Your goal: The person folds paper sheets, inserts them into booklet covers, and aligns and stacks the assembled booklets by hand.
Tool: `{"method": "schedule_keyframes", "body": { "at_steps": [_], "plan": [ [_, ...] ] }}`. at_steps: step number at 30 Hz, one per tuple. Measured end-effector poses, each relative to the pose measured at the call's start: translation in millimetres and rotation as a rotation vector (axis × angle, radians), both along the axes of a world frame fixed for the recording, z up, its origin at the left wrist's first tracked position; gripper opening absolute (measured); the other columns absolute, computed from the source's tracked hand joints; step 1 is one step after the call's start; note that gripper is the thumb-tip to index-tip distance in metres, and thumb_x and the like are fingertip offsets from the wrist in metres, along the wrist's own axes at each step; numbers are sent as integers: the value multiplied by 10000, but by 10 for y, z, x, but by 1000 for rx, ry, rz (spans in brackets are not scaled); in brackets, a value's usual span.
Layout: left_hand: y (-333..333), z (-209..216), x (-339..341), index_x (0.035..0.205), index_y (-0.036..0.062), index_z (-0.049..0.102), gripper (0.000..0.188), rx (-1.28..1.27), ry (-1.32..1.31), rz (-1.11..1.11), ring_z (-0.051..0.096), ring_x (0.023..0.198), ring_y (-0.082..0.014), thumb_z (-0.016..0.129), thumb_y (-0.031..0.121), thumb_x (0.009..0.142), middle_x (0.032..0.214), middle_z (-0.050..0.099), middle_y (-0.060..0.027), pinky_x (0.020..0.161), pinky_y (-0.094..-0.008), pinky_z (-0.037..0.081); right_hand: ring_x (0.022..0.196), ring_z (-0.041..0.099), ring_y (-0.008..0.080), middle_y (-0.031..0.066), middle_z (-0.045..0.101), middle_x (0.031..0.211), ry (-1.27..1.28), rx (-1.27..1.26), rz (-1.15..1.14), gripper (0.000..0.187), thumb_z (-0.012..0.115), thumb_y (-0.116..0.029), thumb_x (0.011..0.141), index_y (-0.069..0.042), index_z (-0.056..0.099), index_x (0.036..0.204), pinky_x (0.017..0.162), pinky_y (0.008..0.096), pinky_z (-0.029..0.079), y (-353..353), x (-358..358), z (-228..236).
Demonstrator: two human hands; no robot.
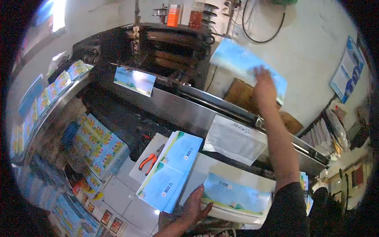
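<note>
My right hand (263, 91) is raised at the far right, its fingers closed on a light-blue printed sheet (233, 61) that is blurred by motion. Low in the middle, my left hand (192, 207) rests against the left edge of a paper stack (241, 216), thumb and fingers apart. On top of that stack lies a blue printed sheet (236, 191) with a green landscape along its lower edge. To the left of it stands a taller pile of blue printed sheets (169, 173). Pliers with red-orange handles (148, 164) lie beside this pile.
A dark machine with rollers (169, 53) stands behind a long metal rail (173, 106). One printed sheet (135, 81) hangs on the rail, and a white wrapped packet (235, 138) leans there. Colourful printed stacks (102, 146) lie at left; a brown board (241, 94) stands behind the rail.
</note>
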State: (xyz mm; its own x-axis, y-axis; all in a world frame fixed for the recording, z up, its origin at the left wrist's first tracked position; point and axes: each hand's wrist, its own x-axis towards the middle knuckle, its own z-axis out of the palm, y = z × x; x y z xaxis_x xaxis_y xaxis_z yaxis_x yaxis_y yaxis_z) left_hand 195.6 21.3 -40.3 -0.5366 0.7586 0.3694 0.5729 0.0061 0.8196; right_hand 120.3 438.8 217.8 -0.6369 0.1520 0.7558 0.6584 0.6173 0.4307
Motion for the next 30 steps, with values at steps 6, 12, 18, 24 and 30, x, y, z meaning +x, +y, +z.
{"method": "schedule_keyframes", "body": {
  "at_steps": [6,12,18,24,30],
  "plan": [
    [28,-168,-33,1320,-114,346,728,-21,-648,-75,483,1190,-446,729,184,778,1297,467,-312,1030,-476,387,1366,322,353,145,372,1467,-298,-351,179,528,526,-112,852,-124,457,1375,1098,514,300,-1112,196,-1566],
    [-44,66,-47,1315,-117,349,728,-51,79,11,481,1175,-453,734,199,783,1292,466,-321,1027,-480,381,1350,347,327,159,423,1415,-61,-692,378,569,652,-280,821,-116,493,1342,1098,537,270,-940,-3,-1346],
    [19,-66,33,1331,-106,341,743,-31,194,59,479,1178,-446,737,203,783,1284,467,-307,1016,-473,395,1202,487,342,156,561,1242,-82,-690,56,588,652,-427,816,-78,533,1274,1067,594,241,-683,-407,-1225],
    [-6,100,37,1340,-96,330,751,-53,-31,71,478,1177,-434,739,201,784,1282,463,-295,1020,-469,388,1301,412,299,156,498,1341,-118,-636,40,674,677,-439,788,-81,478,1323,1084,612,199,-669,-5,-1076],
    [-144,-164,-18,1398,-68,268,761,-109,9,102,422,1253,-426,673,286,858,1348,408,-296,1066,-454,333,1241,433,428,263,435,1356,-485,-910,273,900,792,-355,699,16,345,1387,1035,462,386,-1660,1558,-1318]
  ]
}}
